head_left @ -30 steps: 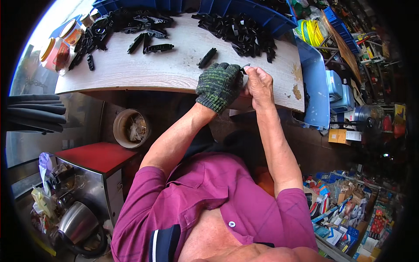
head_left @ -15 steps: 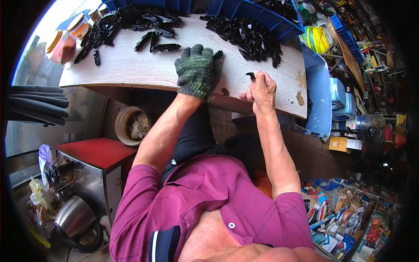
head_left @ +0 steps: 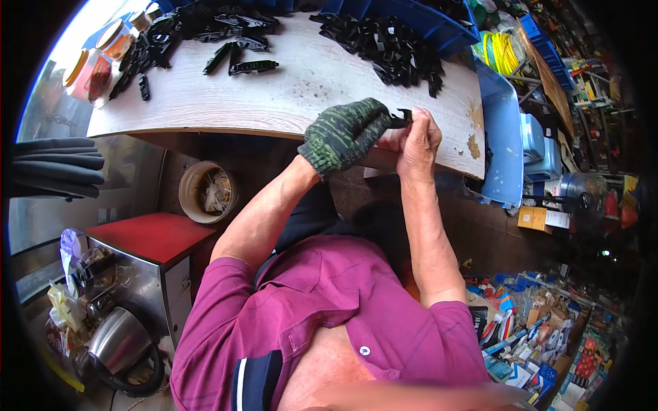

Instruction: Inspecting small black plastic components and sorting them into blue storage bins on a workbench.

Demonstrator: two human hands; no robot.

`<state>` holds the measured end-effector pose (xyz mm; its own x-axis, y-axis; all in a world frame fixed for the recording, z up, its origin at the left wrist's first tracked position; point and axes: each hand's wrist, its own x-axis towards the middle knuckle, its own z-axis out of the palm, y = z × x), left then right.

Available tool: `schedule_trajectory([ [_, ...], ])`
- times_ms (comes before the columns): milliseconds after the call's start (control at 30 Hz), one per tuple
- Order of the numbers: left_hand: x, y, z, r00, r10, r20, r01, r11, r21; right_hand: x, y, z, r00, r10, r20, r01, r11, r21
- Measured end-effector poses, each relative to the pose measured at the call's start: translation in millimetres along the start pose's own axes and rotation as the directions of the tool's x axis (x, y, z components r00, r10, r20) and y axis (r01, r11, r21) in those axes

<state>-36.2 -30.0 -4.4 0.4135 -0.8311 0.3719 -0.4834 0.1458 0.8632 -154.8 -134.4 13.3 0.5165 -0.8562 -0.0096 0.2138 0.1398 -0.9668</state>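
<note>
My left hand (head_left: 347,135), in a green and black knitted glove, is closed round a black plastic part whose end sticks out past the fingertips. My bare right hand (head_left: 419,145) pinches a small black plastic piece (head_left: 406,115) between thumb and fingers. Both parts meet between my hands above the front edge of the pale wooden table (head_left: 288,103); whether they are joined I cannot tell. Beyond my hands lies a heap of small black pieces (head_left: 394,51). Farther left are longer black plastic parts (head_left: 253,66), with a bigger pile (head_left: 157,41) behind them.
Blue crates (head_left: 439,34) line the table's back, and a light blue bin (head_left: 504,151) stands at its right end. Lidded jars (head_left: 89,74) are at the far left. Below stand a bucket (head_left: 188,192), a red-topped cabinet (head_left: 147,236) and a steel kettle (head_left: 120,339).
My left hand has moved right from the table's middle and turned toward my right hand. The black parts in both hands have come together. My right hand has barely shifted.
</note>
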Motion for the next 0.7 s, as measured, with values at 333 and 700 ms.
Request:
schedule_trajectory([
  [333, 5, -14, 15, 0.997, 0.023, -0.067, -0.019, 0.998, 0.054, 0, 11, 1, 0.996, -0.079, -0.033, 0.076, 0.994, -0.078],
  [700, 8, 16, 53, 0.964, -0.099, -0.248, 0.083, 0.994, -0.072, 1, 13, -13, 0.980, -0.197, -0.013, 0.193, 0.971, -0.143],
])
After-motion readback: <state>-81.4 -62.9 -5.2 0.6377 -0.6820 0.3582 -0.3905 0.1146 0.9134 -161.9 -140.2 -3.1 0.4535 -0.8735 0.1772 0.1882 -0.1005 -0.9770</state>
